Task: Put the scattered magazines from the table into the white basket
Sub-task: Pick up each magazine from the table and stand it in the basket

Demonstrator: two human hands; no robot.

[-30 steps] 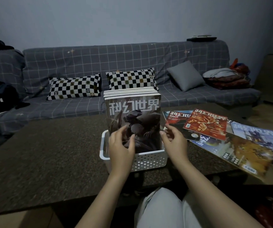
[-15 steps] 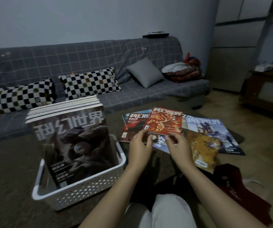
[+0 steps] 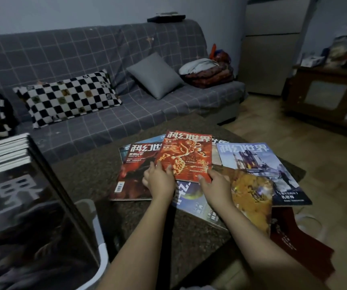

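A red-orange magazine (image 3: 186, 155) lies on top of several scattered magazines on the dark table (image 3: 89, 176). My left hand (image 3: 160, 181) grips its lower left corner, thumb on the cover. My right hand (image 3: 215, 184) holds its lower right corner. Under it lie a dark red magazine (image 3: 132, 174), a blue one (image 3: 258, 164) to the right and a yellow one (image 3: 252, 197) at the table's near edge. The white basket (image 3: 99, 243) stands at the lower left, with several magazines (image 3: 22, 206) upright in it.
A grey checked sofa (image 3: 105, 59) with checkered pillows (image 3: 68, 97) and a grey cushion (image 3: 156, 75) runs behind the table. A wooden cabinet (image 3: 325, 97) stands at the right. A dark red booklet (image 3: 294, 243) lies below the table's right corner.
The view has swung right, away from the basket. Both hands left the magazine standing in the basket and moved right onto the red-orange magazine's lower corners.
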